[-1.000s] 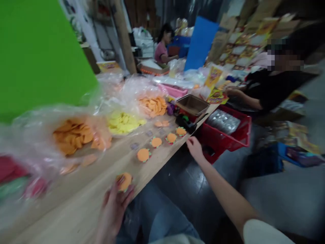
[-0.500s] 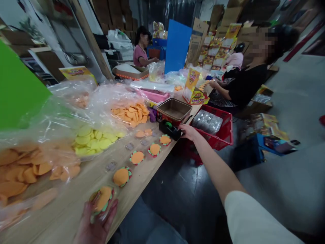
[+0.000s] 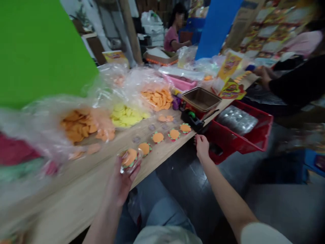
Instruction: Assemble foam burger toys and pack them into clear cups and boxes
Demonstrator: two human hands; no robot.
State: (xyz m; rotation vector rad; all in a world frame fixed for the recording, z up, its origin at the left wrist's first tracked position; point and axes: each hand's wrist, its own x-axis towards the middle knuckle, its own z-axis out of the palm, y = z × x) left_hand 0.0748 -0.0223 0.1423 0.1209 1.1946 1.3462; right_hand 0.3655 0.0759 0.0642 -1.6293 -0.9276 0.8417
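Note:
My left hand (image 3: 118, 181) holds a felt burger piece (image 3: 129, 158), orange with a green and red rim, inside clear plastic. My right hand (image 3: 202, 147) sits at the edge of the wooden table (image 3: 76, 186), just below a black tape dispenser (image 3: 192, 120). Its fingers curl at the edge, and nothing shows in them. Several similar felt pieces (image 3: 157, 137) lie in a row along the table. Behind them are plastic bags of orange discs (image 3: 156, 100) and yellow discs (image 3: 125, 116).
A red crate (image 3: 238, 125) of silvery packs stands right of the table, below its edge. A brown metal tray (image 3: 201, 99) sits on the table. A co-worker's hands (image 3: 262, 76) work at the far right, and a green board (image 3: 38, 51) blocks the left.
My left hand has lifted the wrapped felt piece higher and closer to the row. My right hand stays near the table edge. The view has swung, shifting the whole scene.

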